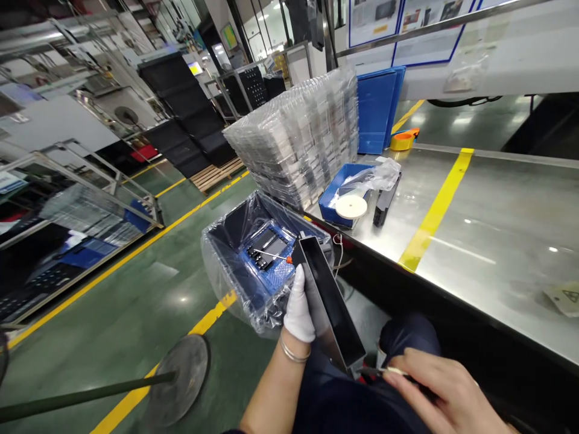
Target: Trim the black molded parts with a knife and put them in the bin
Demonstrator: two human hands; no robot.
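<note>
A white glove (297,318) covered the left hand (300,304), a silvery bangle (293,355) just behind it; the right hand (441,386) was bare, dark navy clothing (412,336) between them.

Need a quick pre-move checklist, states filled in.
1. Left hand holding the black channel: ok, supporting it by the side.
2. Left hand gloved: ok, white glove.
3. Right hand gloved: not ok, the visible fingers are bare.
4. Thin dark item at right fingertips identified: cannot tell, too small and partly hidden.
5. Bin lined: ok, clear plastic film over its rim.
6. Channel set down on the metal bench: not ok, held beside it.
</note>
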